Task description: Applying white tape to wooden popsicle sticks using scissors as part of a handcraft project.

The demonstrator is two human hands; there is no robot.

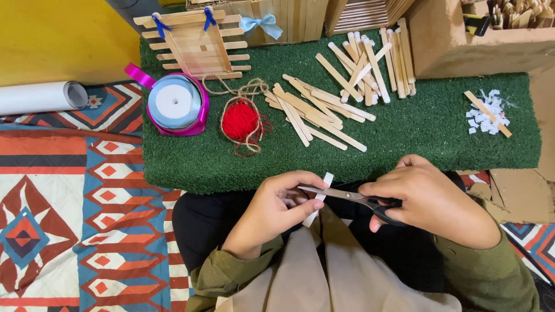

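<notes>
A rectangular green artificial-grass mat (pixel 404 133) is lying ahead of the hands, carrying loose pale wooden craft sticks (pixel 315 110). Nearer, the right hand (pixel 430 199) is gripping black-handled steel scissors (pixel 352 196), blades slightly parted and pointing left. The left hand (pixel 277 208) is pinching a narrow white strip (pixel 321 199), its long axis running toward and away from the body, across the blades, fingers (pixel 309 209) clenched on it.

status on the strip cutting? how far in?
Done: a small pile of white cut bits lies on the green mat, and a stick frame with blue bows is assembled. In hand: left hand holds a white strip, right hand works scissors across it. Left: loose sticks unused.
</notes>
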